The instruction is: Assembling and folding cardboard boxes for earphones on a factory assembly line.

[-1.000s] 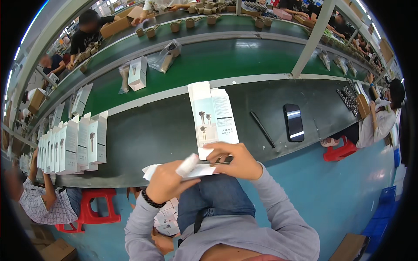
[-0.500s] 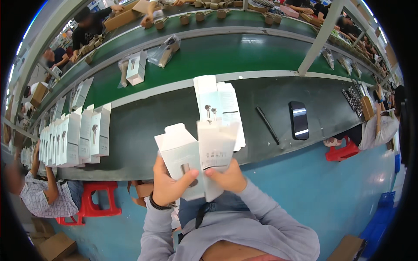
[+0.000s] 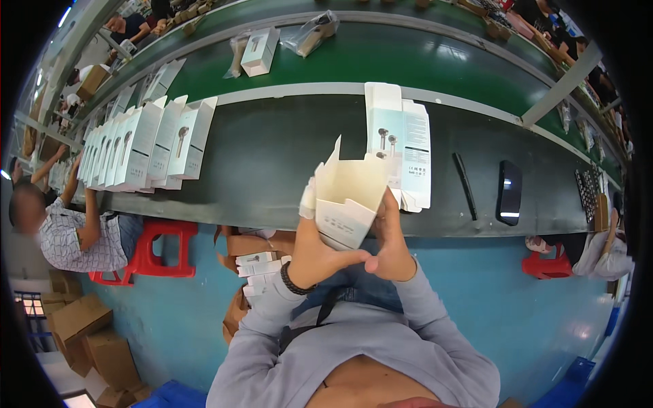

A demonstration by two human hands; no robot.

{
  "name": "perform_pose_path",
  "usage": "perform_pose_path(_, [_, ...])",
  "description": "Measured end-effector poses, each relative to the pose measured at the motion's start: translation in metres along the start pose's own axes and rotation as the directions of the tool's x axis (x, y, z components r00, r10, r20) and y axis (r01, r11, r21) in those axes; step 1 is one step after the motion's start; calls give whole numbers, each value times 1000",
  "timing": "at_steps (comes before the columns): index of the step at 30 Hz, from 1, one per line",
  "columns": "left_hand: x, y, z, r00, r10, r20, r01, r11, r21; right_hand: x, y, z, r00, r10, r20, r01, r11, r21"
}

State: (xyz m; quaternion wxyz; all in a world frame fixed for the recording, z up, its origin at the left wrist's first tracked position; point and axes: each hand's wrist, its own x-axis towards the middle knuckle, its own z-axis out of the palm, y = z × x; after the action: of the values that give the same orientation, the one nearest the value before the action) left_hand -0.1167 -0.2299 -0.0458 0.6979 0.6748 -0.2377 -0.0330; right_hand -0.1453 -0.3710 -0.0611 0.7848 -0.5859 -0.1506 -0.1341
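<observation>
A white folding carton [image 3: 345, 221] is held between my two hands in front of the table edge. It has been squared up into a box, its upper end gaping with flaps raised and the plain inner walls showing. My left hand [image 3: 314, 253] grips its left side and lower part, the thumb pointing right. My right hand [image 3: 392, 243] holds the right side, fingers along the wall and thumb near the left thumb's tip. Just beyond lie flat printed cartons [image 3: 416, 153] with earphone-like pictures, partly overlapping.
A row of erected cartons [image 3: 192, 144] stands on the dark table [image 3: 272, 156] at left. A black pen [image 3: 465, 187] and phone [image 3: 509, 194] lie at right. Behind runs a green conveyor [image 3: 401, 58] with bagged items. A person [image 3: 85, 228] works at left near a red stool [image 3: 163, 248].
The carton, flattish before, is now opened into a box with its open end toward me. My hands have shifted around it, and the whole view has swung left and downward.
</observation>
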Motion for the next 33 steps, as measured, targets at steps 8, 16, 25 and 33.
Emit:
perform_pose_path(8, [5,6,-13,812,525,256,-584,724,368,-17,-1,1,953,298,-53,-297,955,18])
perform_pose_path(16, [16,26,-21,892,334,304,-429,837,339,-7,-4,-8,995,76,-67,-83,990,-118])
perform_pose_path(25, [20,27,8,977,204,-63,-209,976,-69,6,-8,23,992,-16,-125,28,995,96])
perform_pose_path(33, [21,18,12,938,337,-78,-341,938,-58,17,-17,26,978,5,-209,27,988,153])
